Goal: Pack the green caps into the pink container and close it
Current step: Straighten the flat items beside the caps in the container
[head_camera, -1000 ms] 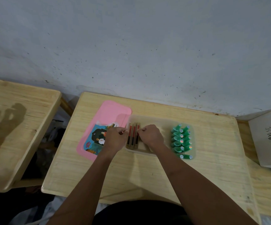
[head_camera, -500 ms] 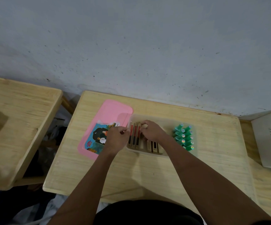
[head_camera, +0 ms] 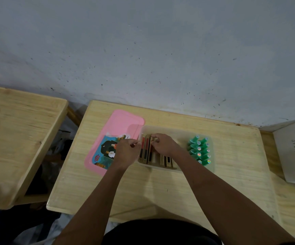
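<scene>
Two rows of green caps point(head_camera: 199, 150) are standing packed together at the right end of the clear container point(head_camera: 176, 131), which is sitting on the counter point(head_camera: 143, 188) just right of its pink lid point(head_camera: 123, 122). They look like small green bottle-shaped pieces with shiny round tops, some tilting a little against their neighbours. Judging by their size and plastic look, they are probably light and stiff, smooth enough to slip if pinched at the glossy top, so taking each by its sides near the middle seems the safer hold. They are likely to topple in a chain if one is nudged.

Both hands are working at the left end of the container, well apart from the caps. The left hand point(head_camera: 125, 152) is curling at the container's left wall, its fingers point(head_camera: 134, 144) drawn together, though I cannot tell whether they are pinching anything. The right hand point(head_camera: 164, 145) is resting its fingers point(head_camera: 154, 139) bent onto the upright flat boxes point(head_camera: 145, 149) of tan and red standing on edge there, apparently pressing or steadying them.

The lid is lying flat, a printed label point(head_camera: 106, 152) covering its near half; being thin and broad, it is probably somewhat flexible and best lifted by its edges.
</scene>
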